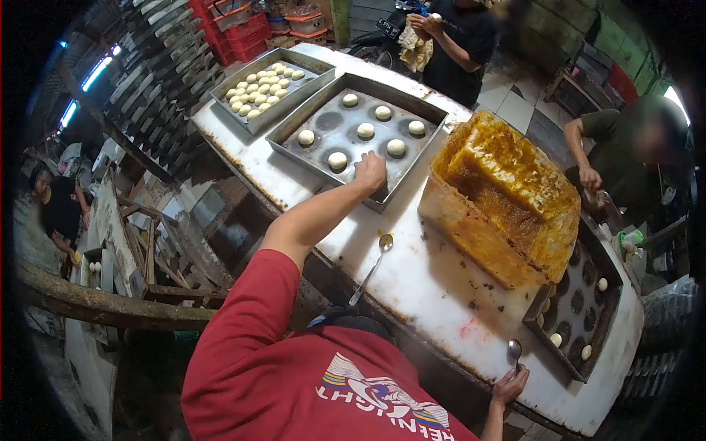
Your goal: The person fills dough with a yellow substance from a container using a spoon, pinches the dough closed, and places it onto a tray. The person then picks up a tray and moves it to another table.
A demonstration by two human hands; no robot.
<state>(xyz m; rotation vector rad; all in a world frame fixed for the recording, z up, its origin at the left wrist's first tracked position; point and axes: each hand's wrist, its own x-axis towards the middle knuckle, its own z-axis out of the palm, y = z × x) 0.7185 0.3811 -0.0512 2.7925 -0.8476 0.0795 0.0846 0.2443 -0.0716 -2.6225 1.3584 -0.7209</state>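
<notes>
My left hand [371, 173] reaches over the near side of a large metal baking tray [276, 137]. Its fingers are closed and point down at the tray surface; whatever is under them is hidden. Several pale round dough balls [365, 130] sit spaced apart in this tray, among dark round marks. At the table's near edge, my right hand [509, 385] grips the handle of a metal spoon [515, 347], bowl upward. Another spoon [385, 242], with orange-brown filling in its bowl, lies on the white table [412, 294] between my arms.
A big tub [471, 224] smeared with orange-brown filling stands mid-table. Beyond it, another tray [573, 371] holds a few dough balls. A third tray [220, 95] at the far left is crowded with dough pieces. Other people stand behind the table, at the right and far left.
</notes>
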